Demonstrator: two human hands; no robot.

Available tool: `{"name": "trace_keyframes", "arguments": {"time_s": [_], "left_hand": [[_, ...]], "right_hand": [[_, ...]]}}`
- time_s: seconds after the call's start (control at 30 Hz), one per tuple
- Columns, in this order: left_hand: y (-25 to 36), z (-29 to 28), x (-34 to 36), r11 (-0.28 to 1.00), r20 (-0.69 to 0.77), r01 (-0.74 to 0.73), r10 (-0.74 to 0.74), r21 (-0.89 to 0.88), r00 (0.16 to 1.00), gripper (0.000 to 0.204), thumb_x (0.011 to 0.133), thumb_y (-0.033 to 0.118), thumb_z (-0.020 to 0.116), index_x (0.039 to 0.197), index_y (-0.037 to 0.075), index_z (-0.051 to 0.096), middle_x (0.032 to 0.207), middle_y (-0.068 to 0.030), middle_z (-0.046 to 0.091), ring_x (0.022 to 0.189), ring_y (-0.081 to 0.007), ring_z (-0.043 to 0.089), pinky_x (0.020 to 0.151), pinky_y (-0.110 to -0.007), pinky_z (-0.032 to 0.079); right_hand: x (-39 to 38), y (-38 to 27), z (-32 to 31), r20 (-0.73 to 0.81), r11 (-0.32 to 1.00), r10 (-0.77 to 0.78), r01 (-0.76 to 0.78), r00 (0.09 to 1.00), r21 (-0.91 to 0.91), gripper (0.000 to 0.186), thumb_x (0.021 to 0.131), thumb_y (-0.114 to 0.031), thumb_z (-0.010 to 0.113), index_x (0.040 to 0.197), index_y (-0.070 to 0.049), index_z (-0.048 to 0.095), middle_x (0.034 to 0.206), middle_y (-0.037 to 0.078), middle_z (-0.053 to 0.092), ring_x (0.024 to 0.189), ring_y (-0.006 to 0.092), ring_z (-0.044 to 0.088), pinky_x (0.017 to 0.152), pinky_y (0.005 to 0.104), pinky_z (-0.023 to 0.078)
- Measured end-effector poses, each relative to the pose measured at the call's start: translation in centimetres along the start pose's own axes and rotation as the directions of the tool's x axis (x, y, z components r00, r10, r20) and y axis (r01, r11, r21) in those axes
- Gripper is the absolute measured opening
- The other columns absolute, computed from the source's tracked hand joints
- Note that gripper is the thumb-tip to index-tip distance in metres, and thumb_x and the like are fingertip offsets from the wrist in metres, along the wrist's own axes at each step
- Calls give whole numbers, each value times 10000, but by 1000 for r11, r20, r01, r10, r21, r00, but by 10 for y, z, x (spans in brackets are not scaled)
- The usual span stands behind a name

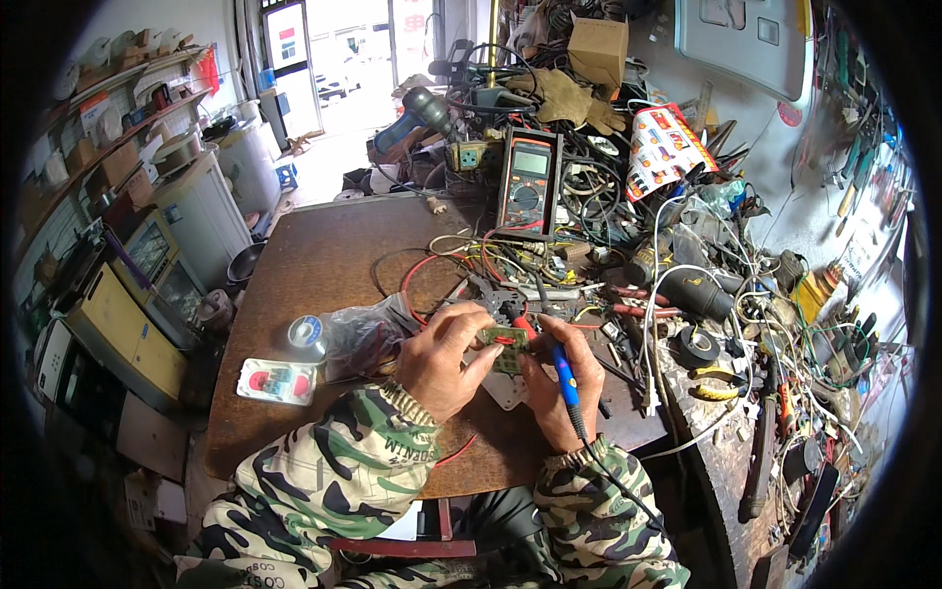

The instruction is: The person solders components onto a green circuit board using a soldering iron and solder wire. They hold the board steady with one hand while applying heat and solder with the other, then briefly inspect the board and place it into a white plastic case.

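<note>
Pinches a small green circuit board [507, 360] between thumb and forefinger of the left hand [442, 363], gripping it by one edge, on the near side of the multimeter [530, 182]. Cannot make out the other left fingers clearly, partly hidden as they are. Holds a blue pen-shaped tool [566, 378] with a black cord in the right hand [559, 393], likewise on the near side of the multimeter, with thumb and fingers bent around the handle. Cannot tell touch from mere nearness between right thumb and board. Cannot make out the tip of the tool.

Rests the multimeter toward the far end of a brown table [324, 231]. Shows a curved red wire [407, 290] to the near left of the multimeter, and farther that way a clear plastic bag [368, 329], a spool of wire [306, 334] and a white tray [278, 382] with red and teal contents. Has a blue-and-black power tool [404, 128] to the far left of the multimeter, tan gloves [554, 98] just beyond it, and, to the near right, a black tape roll [699, 346] and yellow-and-black pliers [716, 385] among tangled cables.
</note>
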State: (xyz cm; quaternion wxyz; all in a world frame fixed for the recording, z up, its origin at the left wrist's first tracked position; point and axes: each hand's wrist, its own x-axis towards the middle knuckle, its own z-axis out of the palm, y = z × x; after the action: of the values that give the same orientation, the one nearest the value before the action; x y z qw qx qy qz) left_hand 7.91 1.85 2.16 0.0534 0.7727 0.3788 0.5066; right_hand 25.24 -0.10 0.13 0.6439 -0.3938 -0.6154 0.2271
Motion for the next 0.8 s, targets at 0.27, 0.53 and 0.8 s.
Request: {"name": "trace_keyframes", "arguments": {"time_s": [0.27, 0.53, 0.8], "left_hand": [[3, -1, 2, 1000, -67, -9, 8, -9, 998, 217, 797, 1, 816, 963, -10, 677, 1103, -146, 674, 864, -211, 729, 709, -305, 617], [6, -5, 6, 999, -82, -44, 45, 10, 996, 148, 790, -8, 784, 907, 7, 694, 1011, -128, 690, 864, -244, 716, 704, -331, 586], [5, -1, 10, 993, -98, -108, 113, 53, 989, 180, 727, -41, 757, 841, 27, 635, 956, -107, 666, 812, -239, 709, 663, -329, 579]], "right_hand": [[1, -5, 0, 14, 998, -45, 46, 999, -34, 502, 791, 86, 734, 1262, -58, 637, 923, 68, 686, 818, 131, 658, 751, 274, 540], [-1, -2, 0, 9, 993, -115, 115, 993, -33, 470, 790, 86, 743, 1232, -46, 649, 948, 92, 691, 843, 166, 682, 759, 293, 548], [-3, -2, 1, 7, 994, -96, 96, 995, -46, 469, 785, 85, 738, 1230, -35, 647, 946, 100, 690, 851, 181, 686, 766, 303, 550]]}}
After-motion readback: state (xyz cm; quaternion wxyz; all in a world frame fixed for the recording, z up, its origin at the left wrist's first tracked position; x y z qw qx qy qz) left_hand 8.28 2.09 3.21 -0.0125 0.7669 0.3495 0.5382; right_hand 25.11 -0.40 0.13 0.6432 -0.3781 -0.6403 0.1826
